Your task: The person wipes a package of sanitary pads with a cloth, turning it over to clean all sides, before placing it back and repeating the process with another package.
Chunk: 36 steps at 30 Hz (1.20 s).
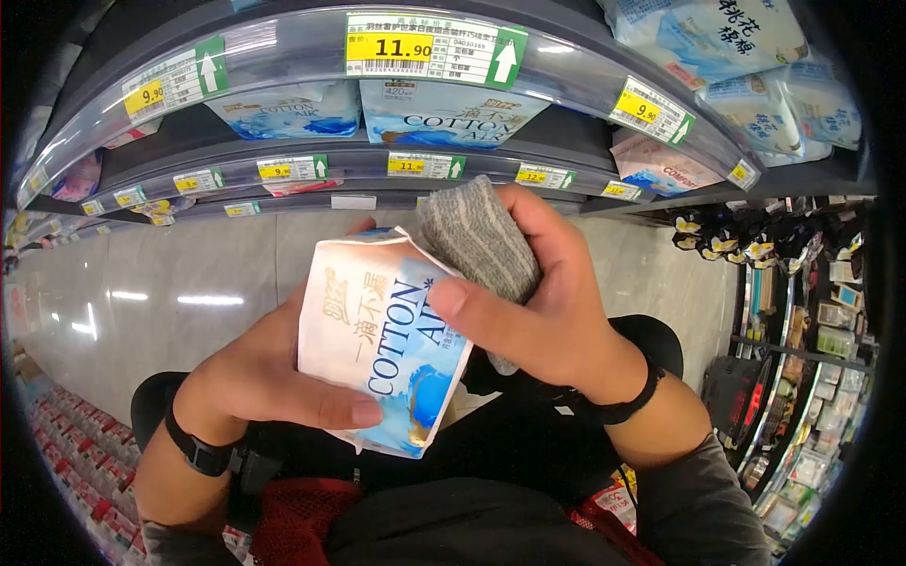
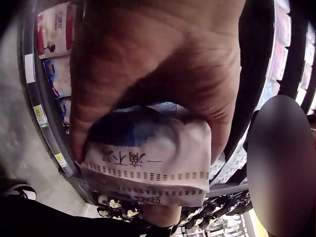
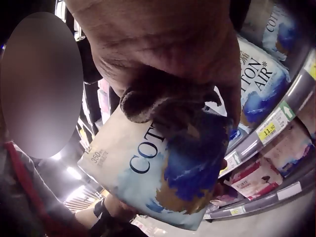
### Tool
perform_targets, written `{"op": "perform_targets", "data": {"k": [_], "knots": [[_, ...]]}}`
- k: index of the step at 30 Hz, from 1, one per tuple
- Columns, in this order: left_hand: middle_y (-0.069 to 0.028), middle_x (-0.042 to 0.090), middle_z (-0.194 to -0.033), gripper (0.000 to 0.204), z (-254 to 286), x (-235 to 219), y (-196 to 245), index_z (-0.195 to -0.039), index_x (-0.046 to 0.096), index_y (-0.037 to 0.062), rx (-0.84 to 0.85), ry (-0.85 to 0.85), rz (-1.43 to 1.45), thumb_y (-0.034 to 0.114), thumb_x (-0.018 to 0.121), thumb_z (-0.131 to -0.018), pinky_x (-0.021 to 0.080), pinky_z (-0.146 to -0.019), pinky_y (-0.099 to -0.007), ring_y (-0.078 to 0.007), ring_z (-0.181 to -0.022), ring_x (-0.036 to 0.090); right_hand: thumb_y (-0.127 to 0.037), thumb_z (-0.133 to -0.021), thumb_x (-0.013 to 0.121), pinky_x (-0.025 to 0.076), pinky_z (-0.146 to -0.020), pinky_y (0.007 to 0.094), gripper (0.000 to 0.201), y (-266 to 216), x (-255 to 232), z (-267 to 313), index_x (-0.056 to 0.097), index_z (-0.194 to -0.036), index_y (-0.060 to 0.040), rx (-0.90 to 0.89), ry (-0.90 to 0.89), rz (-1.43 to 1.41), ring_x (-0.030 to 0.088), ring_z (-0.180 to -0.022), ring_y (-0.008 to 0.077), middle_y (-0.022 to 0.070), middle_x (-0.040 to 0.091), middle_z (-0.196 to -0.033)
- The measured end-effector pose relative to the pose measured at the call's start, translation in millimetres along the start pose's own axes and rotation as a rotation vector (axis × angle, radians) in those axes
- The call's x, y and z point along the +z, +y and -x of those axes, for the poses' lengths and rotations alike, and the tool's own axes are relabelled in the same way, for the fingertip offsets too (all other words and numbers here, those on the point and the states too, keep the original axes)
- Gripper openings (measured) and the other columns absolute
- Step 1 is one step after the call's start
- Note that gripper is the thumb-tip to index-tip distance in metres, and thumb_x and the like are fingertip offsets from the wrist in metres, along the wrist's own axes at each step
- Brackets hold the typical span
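"What does the left hand [image 1: 250, 377] have?"

"The white-and-blue pack [image 1: 340, 283], its thumb across the front; the fingers go behind, mostly hidden."

"And the right hand [image 1: 543, 330]?"

"It grips a folded, striped grey cloth [image 1: 486, 236], perhaps a glove or sock, and lays its thumb on the pack's printed face."

"Where does that put the pack?"

"Between the hands, tilted, above the person's lap, with the shelf [image 1: 293, 52] and its similar packs [image 1: 444, 118] beyond."

"What could go wrong?"

"The right hand manages two things, so loosening its fingers to shift the pack could drop the cloth. If its thumb lifts, the pack could pivot; a harder left squeeze might crease the soft wrapper."
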<state>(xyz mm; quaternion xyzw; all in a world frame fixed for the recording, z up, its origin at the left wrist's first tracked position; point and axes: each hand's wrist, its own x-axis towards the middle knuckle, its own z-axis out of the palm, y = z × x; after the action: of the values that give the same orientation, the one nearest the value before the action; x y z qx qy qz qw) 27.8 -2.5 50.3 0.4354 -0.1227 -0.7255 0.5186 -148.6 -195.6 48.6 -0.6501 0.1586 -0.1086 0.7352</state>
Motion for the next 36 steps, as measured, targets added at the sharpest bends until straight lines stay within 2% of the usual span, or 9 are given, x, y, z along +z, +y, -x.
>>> {"op": "perform_targets", "data": {"k": [5, 8, 14, 18, 19, 24, 30, 34, 36], "knots": [[-0.0188, 0.052, -0.159, 0.133, 2, 0, 2, -0.174, 0.008, 0.0015, 0.014, 0.032, -0.040, 0.009, 0.094, -0.074, 0.037, -0.125, -0.0471, -0.0310, -0.149, 0.051, -0.015, -0.093, 0.088, 0.056, -0.099, 0.0313, 0.055, -1, 0, -6, 0.062, -0.139, 0.0005, 0.158, 0.043, -0.084, 0.067, -0.113, 0.0120, 0.0065, 0.071, -0.125], [-0.0181, 0.045, -0.164, 0.133, 0, 0, -3, -0.174, 0.008, 0.0024, 0.117, 0.092, -0.055, 0.012, 0.095, -0.074, 0.037, -0.126, -0.0469, -0.0314, -0.152, 0.046, -0.016, -0.095, 0.087, 0.057, -0.092, 0.0304, 0.044, 6, 3, -10, 0.066, -0.130, -0.0001, 0.109, 0.137, -0.152, 0.069, -0.103, 0.0104, 0.0048, 0.074, -0.116], [-0.0179, 0.031, -0.169, 0.147, -15, -1, -29, -0.171, 0.009, 0.0037, 0.604, 0.148, 0.000, 0.027, 0.107, -0.064, 0.035, -0.127, -0.0479, -0.0323, -0.159, 0.034, -0.023, -0.103, 0.080, 0.058, -0.090, 0.0298, 0.035, 13, -7, -21, 0.068, -0.128, -0.0014, 0.172, 0.350, -0.462, 0.072, -0.101, 0.0114, 0.0064, 0.076, -0.116], [-0.0188, 0.038, -0.163, 0.143, -21, -14, -39, -0.169, 0.008, 0.0053, 0.775, 0.196, -0.646, 0.025, 0.107, -0.068, 0.039, -0.125, -0.0483, -0.0322, -0.154, 0.043, -0.028, -0.104, 0.079, 0.057, -0.091, 0.0287, 0.038, 15, 10, -14, 0.066, -0.129, -0.0022, 0.131, 0.390, -0.366, 0.070, -0.103, 0.0099, 0.0050, 0.076, -0.117], [-0.0195, 0.041, -0.160, 0.131, -27, -10, -45, -0.167, 0.013, 0.0046, 0.809, 0.247, -0.568, 0.019, 0.104, -0.074, 0.046, -0.120, -0.0466, -0.0322, -0.151, 0.048, -0.030, -0.105, 0.079, 0.056, -0.091, 0.0286, 0.039, 17, 16, -11, 0.066, -0.129, -0.0024, 0.100, 0.377, -0.334, 0.069, -0.103, 0.0096, 0.0049, 0.075, -0.117], [-0.0192, 0.051, -0.150, 0.111, -27, -15, -44, -0.159, 0.025, 0.0025, 0.818, 0.396, -0.603, 0.009, 0.099, -0.076, 0.054, -0.111, -0.0404, -0.0284, -0.141, 0.059, -0.028, -0.106, 0.076, 0.054, -0.092, 0.0286, 0.037, 18, 11, -8, 0.066, -0.130, -0.0017, 0.126, 0.368, -0.244, 0.068, -0.103, 0.0099, 0.0043, 0.075, -0.117], [-0.0185, 0.064, -0.130, 0.096, -31, -20, -42, -0.149, 0.043, 0.0011, 0.805, 0.516, -0.817, 0.013, 0.101, -0.073, 0.057, -0.101, -0.0397, -0.0303, -0.121, 0.070, -0.010, -0.101, 0.060, 0.051, -0.102, 0.0315, 0.039, -5, -8, -9, 0.061, -0.139, -0.0005, 0.017, 0.339, -0.515, 0.068, -0.113, 0.0154, 0.0072, 0.073, -0.125], [-0.0196, 0.065, -0.125, 0.090, -30, -15, -38, -0.144, 0.050, 0.0011, 0.771, 0.548, -0.967, 0.020, 0.101, -0.072, 0.057, -0.096, -0.0414, -0.0366, -0.114, 0.071, -0.001, -0.095, 0.070, 0.052, -0.102, 0.0367, 0.053, -6, -2, -7, 0.056, -0.146, -0.0017, -0.193, 0.386, -0.399, 0.066, -0.120, 0.0195, 0.0099, 0.067, -0.138], [-0.0196, 0.065, -0.125, 0.089, -30, -15, -38, -0.142, 0.052, 0.0012, 0.765, 0.557, -0.999, 0.022, 0.102, -0.072, 0.057, -0.095, -0.0418, -0.0379, -0.112, 0.071, -0.001, -0.092, 0.075, 0.053, -0.101, 0.0375, 0.059, 4, 3, -6, 0.056, -0.148, -0.0030, -0.427, 0.364, -0.194, 0.066, -0.121, 0.0208, 0.0112, 0.065, -0.140]]}}
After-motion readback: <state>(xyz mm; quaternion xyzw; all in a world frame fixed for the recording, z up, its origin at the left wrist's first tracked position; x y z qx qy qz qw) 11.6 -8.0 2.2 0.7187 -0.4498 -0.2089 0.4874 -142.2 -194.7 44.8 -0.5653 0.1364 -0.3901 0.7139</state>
